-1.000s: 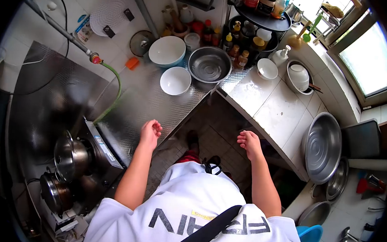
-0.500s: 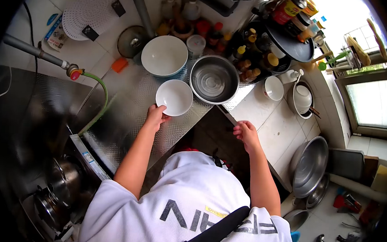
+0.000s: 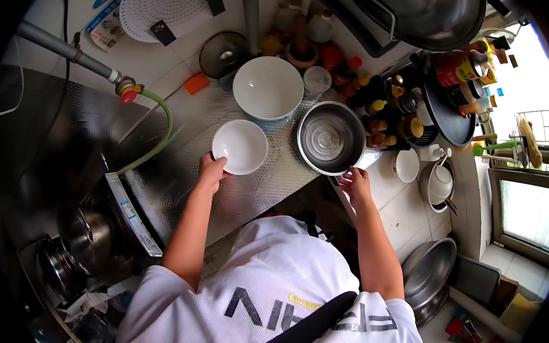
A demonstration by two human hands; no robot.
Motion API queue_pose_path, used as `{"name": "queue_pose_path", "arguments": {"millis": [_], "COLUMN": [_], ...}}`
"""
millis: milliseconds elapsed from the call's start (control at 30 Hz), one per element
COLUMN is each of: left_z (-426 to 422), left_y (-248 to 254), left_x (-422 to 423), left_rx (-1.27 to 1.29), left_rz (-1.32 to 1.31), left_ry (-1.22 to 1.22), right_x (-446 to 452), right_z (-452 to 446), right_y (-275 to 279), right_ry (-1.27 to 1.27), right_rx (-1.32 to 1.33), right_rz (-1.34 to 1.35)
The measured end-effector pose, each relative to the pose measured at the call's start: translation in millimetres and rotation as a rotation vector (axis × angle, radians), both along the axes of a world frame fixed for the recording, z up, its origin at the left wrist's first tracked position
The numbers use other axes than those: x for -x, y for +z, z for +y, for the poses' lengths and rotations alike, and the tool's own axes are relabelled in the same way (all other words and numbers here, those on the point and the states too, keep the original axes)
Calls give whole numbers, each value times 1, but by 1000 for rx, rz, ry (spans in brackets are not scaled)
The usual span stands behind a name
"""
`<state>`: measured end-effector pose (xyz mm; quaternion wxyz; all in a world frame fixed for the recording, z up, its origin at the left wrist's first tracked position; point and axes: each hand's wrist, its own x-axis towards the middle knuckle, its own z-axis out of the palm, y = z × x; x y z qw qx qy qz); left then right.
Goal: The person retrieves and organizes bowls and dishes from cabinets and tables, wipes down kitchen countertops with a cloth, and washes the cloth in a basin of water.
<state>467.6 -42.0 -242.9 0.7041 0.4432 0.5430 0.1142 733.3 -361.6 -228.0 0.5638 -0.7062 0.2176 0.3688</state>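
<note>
Left hand (image 3: 210, 174): clamped on the near-left rim of the white bowl (image 3: 239, 147), thumb over the edge.
Right hand (image 3: 356, 188): fingers brought up to the near rim of the steel basin (image 3: 330, 137); whether they are closed on it cannot be told.
White bowl: upright, left of the basin on the foil-covered counter (image 3: 235, 197); seemingly empty.
Change: bowl shifted away from the basin – gap between them now wider; basin rim just reached by the right hand.
Meaning: both vessels appear to be handled at once, one per hand – judged from the grips.
Large bowl (image 3: 268, 88): behind-left of the basin, just beside it; white bowl's far side crowded by it.
Jar (image 3: 318, 80): behind the basin.
Bottles (image 3: 380, 140): packed along the basin's right; little room left there, could be knocked.
Small bowl (image 3: 407, 166): right of the basin, past the bottles.
Green hose (image 3: 167, 127): well left of the basin, clear of both hands.
Obstruction: none seen on the basin's near side; counter edge close by.
</note>
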Motion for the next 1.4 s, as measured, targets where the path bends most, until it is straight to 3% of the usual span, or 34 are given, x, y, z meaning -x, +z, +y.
{"name": "queue_pose_path", "arguments": {"millis": [267,533,800,933,1033,1200,1300,1400], "left_z": [46,34,20,4,-19,-96,-175,-270], "left_y": [-8,4,70,125,140,145,154,156], "left_x": [16,13,-2,-36,-63,-135,-192,-259], "left_rx": [64,125,-14,-54,-6,105,192,189], "left_rz": [-75,-157,-227,-269,-293,-322,-310,-365], "left_ry": [186,299,190,43,-95,-497,-716,-941], "right_x": [-14,5,61,84,90,45,4,-28], "right_z": [3,-11,-12,7,23,-33,-124,-227], "right_y": [-37,-24,-17,-17,-19,18,86,129], "right_ry": [128,186,340,550,590,383,1,-133], "right_rx": [-45,-73,-32,-38,-231,-189,-342,-362], "right_rz": [-177,-279,-247,-333,-159,-277,-158,-217]}}
